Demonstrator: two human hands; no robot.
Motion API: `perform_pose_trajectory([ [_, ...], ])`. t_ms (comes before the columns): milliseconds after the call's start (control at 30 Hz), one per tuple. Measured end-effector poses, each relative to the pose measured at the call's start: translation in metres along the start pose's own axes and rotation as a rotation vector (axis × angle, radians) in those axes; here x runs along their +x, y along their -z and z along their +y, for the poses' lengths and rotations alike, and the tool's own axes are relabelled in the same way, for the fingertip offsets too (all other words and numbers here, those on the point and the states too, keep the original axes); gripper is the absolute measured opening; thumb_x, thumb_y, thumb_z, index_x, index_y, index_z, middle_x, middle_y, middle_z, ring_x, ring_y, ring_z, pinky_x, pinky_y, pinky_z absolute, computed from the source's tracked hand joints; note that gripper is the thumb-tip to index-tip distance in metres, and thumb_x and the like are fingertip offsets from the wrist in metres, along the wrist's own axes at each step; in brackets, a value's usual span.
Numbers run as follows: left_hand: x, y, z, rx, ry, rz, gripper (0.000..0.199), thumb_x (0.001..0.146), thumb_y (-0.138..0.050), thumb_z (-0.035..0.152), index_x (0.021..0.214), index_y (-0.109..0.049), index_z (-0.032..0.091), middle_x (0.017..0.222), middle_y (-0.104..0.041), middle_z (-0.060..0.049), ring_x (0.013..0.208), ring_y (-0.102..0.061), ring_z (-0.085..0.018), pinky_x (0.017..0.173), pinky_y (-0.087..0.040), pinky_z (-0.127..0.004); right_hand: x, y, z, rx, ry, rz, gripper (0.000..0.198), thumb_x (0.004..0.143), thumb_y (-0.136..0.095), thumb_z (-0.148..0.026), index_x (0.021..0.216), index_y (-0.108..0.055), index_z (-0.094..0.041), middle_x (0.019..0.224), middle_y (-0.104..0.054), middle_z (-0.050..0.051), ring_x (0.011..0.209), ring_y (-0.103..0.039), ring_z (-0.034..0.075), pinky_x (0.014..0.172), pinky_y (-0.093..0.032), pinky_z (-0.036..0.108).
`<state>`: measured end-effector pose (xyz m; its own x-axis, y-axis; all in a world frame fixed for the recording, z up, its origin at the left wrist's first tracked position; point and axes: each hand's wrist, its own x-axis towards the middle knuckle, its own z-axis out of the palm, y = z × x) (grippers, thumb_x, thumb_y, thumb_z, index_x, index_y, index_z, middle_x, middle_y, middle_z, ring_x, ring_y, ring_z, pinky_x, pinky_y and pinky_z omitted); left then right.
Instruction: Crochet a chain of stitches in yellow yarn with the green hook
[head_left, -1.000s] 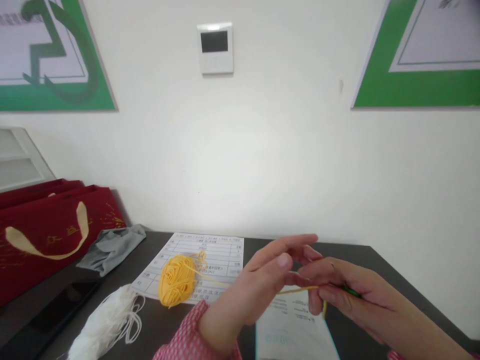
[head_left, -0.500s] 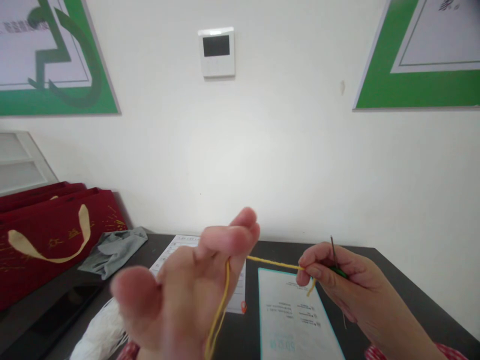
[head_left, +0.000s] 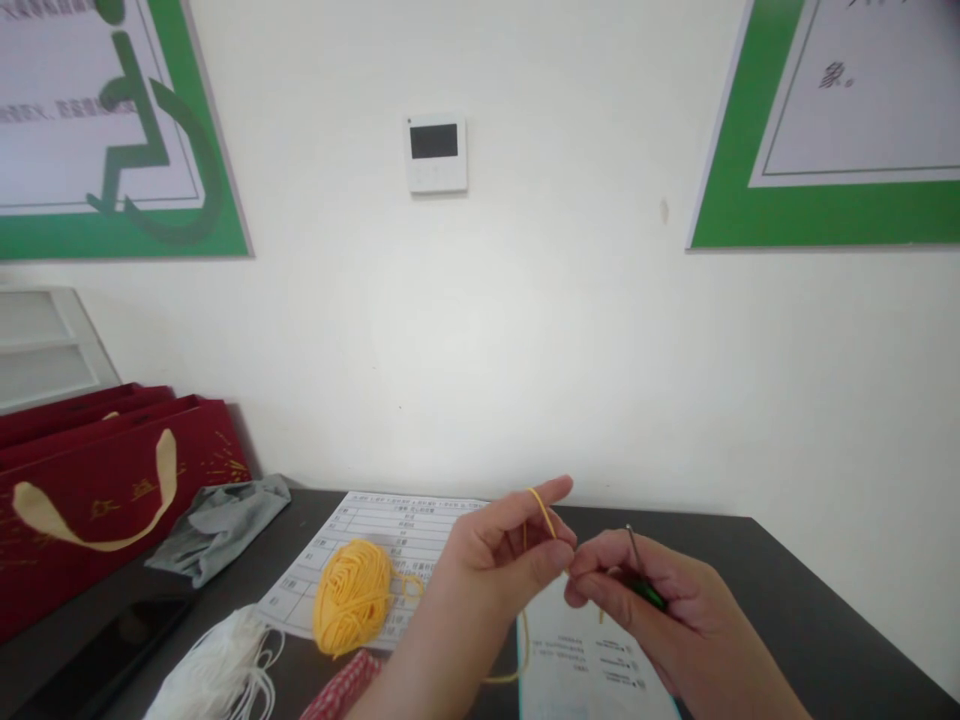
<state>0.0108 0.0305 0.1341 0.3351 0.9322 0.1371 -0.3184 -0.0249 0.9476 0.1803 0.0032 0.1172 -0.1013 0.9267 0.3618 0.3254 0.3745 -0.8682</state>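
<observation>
Yellow yarn [head_left: 541, 512] loops over the raised index finger of my left hand [head_left: 491, 565], whose thumb and another finger pinch the strand. Close against those fingertips is my right hand [head_left: 686, 615], closed around a crochet hook [head_left: 648, 592] with a green handle. Its thin metal shaft points up, and a short yellow tail hangs below the right fingers. The yarn also hangs beneath my left hand in a loose curve. To the left, a yellow yarn ball [head_left: 352, 597] rests on a printed sheet [head_left: 300, 590]. What lies exactly between the fingertips is hidden.
A white yarn skein [head_left: 214, 672] and a black phone-like slab [head_left: 97, 655] lie on the dark table [head_left: 724, 550]. Behind them are a grey cloth [head_left: 217, 525] and red gift bags [head_left: 97, 490]. A blue-edged leaflet [head_left: 577, 670] sits under my hands.
My left hand has moved away from the camera to meet my right hand, and its spread fingers now pinch the yarn. The yellow ball has come into sight. The view has tilted up slightly.
</observation>
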Motion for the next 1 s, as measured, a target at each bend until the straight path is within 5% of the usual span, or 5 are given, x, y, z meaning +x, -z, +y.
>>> perform_pose_trajectory([
  [133,0.003,0.004,0.005,-0.094,0.039,0.009,0.035,0.07,-0.086,0.026,0.104,-0.08,0.027,0.071,-0.068,0.002,0.067,-0.058,-0.011,0.08,-0.046,-0.029,-0.002,0.012,0.0,0.148,0.051,0.267,0.028,0.092,-0.061,-0.049,0.09,-0.08,-0.029,0.061,-0.069,0.003,0.073,-0.07,0.023,0.053,-0.052,0.027],
  [233,0.004,0.006,0.007,-0.105,0.061,-0.024,0.035,0.07,-0.086,0.026,0.104,-0.08,0.026,0.07,-0.069,0.003,0.07,-0.058,-0.012,0.081,-0.044,-0.028,-0.001,0.024,-0.002,0.357,0.107,0.477,0.048,0.098,-0.048,-0.054,0.072,-0.08,-0.029,0.044,-0.059,0.005,0.08,-0.071,0.025,0.057,-0.054,0.026],
  [467,0.005,0.003,0.001,-0.16,0.122,-0.121,0.041,0.068,-0.086,0.019,0.107,-0.078,0.021,0.07,-0.072,0.001,0.068,-0.061,-0.012,0.073,-0.043,-0.028,0.006,0.03,-0.001,0.478,0.027,0.346,0.066,0.089,-0.051,-0.07,0.049,-0.066,-0.021,0.047,-0.055,0.004,0.05,-0.054,0.013,0.041,-0.044,0.019],
  [667,0.005,0.004,0.0,-0.12,0.203,-0.121,0.046,0.063,-0.087,0.012,0.107,-0.077,0.021,0.073,-0.074,0.002,0.063,-0.062,-0.009,0.069,-0.045,-0.025,0.004,0.034,0.003,0.539,0.105,0.403,0.055,0.091,-0.049,-0.068,0.066,-0.075,-0.026,0.062,-0.067,0.003,0.04,-0.05,0.01,0.035,-0.043,0.021],
  [1000,0.005,0.002,-0.001,-0.148,0.194,-0.117,0.025,0.066,-0.085,0.013,0.089,-0.081,0.021,0.071,-0.075,0.001,0.07,-0.064,-0.009,0.07,-0.044,-0.022,-0.012,0.031,0.01,0.343,0.223,0.343,0.032,0.093,-0.061,-0.049,0.08,-0.081,-0.028,0.083,-0.075,0.006,0.066,-0.068,0.02,0.056,-0.059,0.029],
])
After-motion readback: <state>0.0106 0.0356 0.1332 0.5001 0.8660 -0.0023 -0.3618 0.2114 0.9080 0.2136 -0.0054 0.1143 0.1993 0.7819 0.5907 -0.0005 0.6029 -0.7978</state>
